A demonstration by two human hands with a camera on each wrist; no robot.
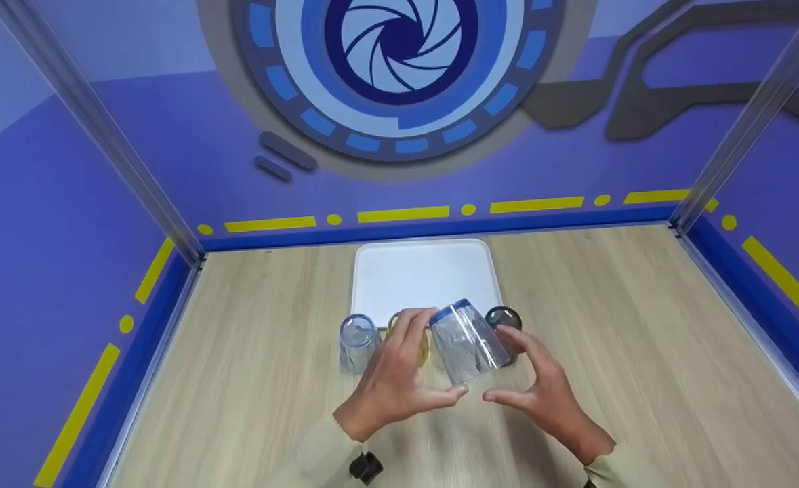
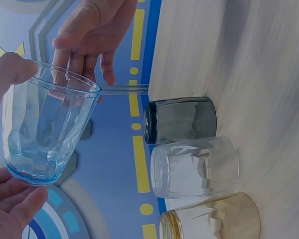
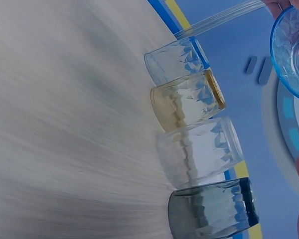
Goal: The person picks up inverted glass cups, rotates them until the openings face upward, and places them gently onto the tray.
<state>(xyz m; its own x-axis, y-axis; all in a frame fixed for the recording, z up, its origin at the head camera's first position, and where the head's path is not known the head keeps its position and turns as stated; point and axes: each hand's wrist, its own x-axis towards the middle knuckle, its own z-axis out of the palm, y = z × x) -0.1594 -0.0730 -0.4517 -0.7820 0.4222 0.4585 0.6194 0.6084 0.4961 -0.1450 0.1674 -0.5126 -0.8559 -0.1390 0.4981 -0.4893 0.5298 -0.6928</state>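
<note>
Tilted above the table is a clear blue-tinted glass (image 1: 470, 342), which my left hand (image 1: 392, 379) grips with the thumb by the rim and the fingers at the thick blue base. My right hand (image 1: 545, 383) is spread beside the rim side, thumb and fingers apart; whether a fingertip touches the glass I cannot tell. Upside down in a row stand another blue-tinted glass (image 1: 358, 339), an amber glass (image 2: 239, 216), a colourless glass (image 2: 197, 169) and a dark grey glass (image 2: 182, 119). From the head view, the held glass and left hand cover much of the middle of the row.
A white tray (image 1: 426, 274) lies behind the row, near the back wall. Patterned purple panels (image 1: 169, 149) enclose the wooden table (image 1: 616, 305) at the back and sides. A metal post (image 1: 745, 129) rises at the back right corner.
</note>
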